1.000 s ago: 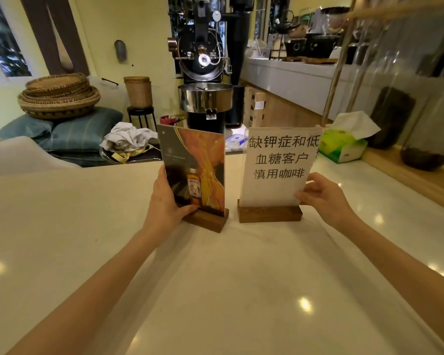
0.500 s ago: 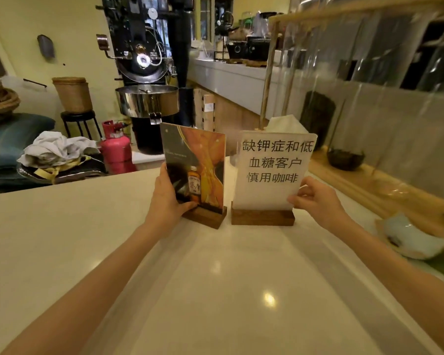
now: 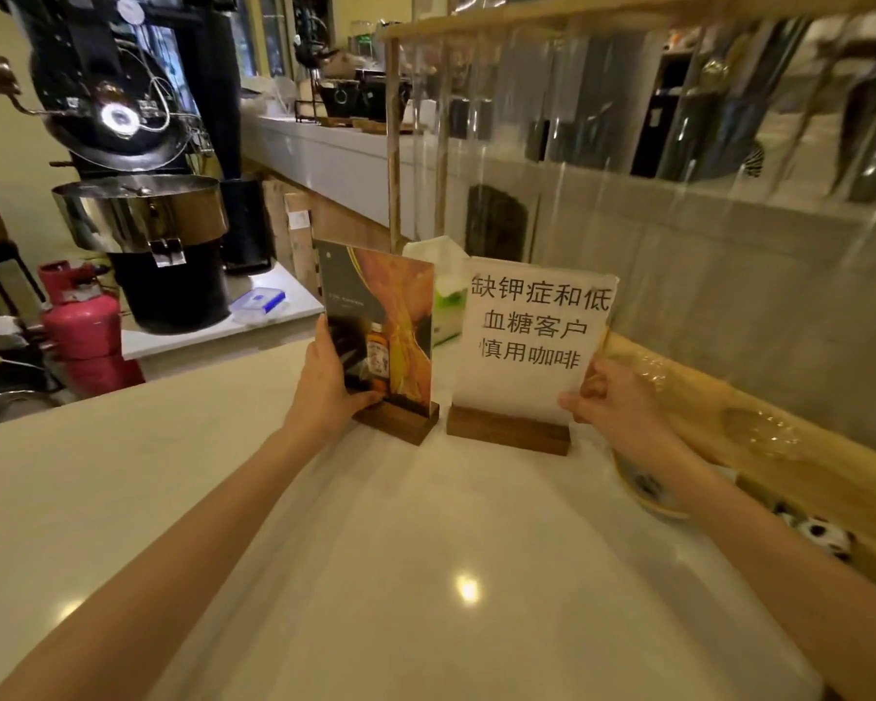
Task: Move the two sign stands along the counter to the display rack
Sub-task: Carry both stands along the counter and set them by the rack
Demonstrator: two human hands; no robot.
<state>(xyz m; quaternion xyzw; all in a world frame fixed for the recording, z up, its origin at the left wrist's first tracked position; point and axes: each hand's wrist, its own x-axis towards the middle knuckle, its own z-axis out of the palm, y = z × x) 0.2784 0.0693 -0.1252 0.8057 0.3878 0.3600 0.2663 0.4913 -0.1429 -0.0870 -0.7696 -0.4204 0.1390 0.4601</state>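
Note:
Two sign stands on dark wooden bases stand side by side on the pale counter (image 3: 426,574). The left one, an orange picture sign stand (image 3: 395,316) showing a bottle, is gripped at its left edge and lower corner by my left hand (image 3: 327,392). The right one, a white text sign stand (image 3: 532,341) with black Chinese characters, is pinched at its lower right corner by my right hand (image 3: 608,402). The display rack (image 3: 678,204), a wooden frame with clear panels, rises along the counter's right side, close beside the white sign.
A black coffee roaster (image 3: 137,159) and a red gas cylinder (image 3: 84,326) stand beyond the counter's left end. A green tissue box (image 3: 446,296) sits behind the signs. A small dish (image 3: 648,493) and a patterned ball (image 3: 820,536) lie by the rack's wooden base.
Both hands have carried the two signs along the counter towards the rack; the view has swung right, so the roaster and cylinder now lie further left and the rack fills the right.

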